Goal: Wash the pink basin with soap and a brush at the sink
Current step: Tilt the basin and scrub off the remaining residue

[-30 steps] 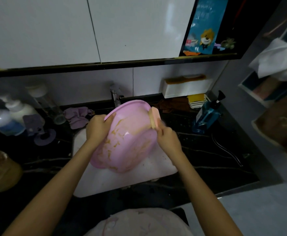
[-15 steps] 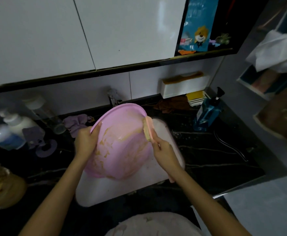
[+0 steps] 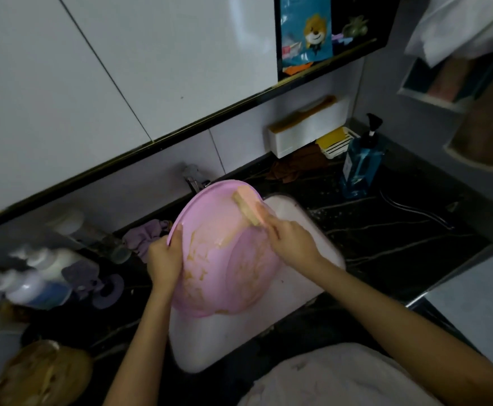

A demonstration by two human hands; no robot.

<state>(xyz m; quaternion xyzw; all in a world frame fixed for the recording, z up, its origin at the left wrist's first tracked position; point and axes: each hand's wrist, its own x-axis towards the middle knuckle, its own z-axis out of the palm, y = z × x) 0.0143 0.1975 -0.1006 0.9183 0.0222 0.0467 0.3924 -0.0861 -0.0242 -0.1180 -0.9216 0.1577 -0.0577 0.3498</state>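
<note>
While my left hand [image 3: 164, 259] grips the pink basin [image 3: 224, 259] by its rim at about nine o'clock, thumb on the inner side and fingers curled behind, I hold it tilted on edge over the white sink [image 3: 301, 221], with its open mouth turned toward me. Yellowish-brown smears streak its inner wall and bottom. I cannot tell whether its lower edge touches the sink.

My right hand [image 3: 292, 241] is clenched round the handle of the brush [image 3: 248, 208]. The bristles press against the inside of the basin just under the rim at about one o'clock.

Taking the basin as the middle of the dial, the faucet [image 3: 194, 180] stands just behind the rim at twelve o'clock. A crumpled purple cloth [image 3: 148, 235] lies on the black counter [image 3: 385, 230] at ten o'clock, near my left hand. A brown cloth [image 3: 295, 165] lies at one o'clock, and a blue pump bottle [image 3: 362, 165] stands upright at two o'clock, well apart from the basin. Blurred white bottles [image 3: 34, 276] stand far out at nine o'clock.
</note>
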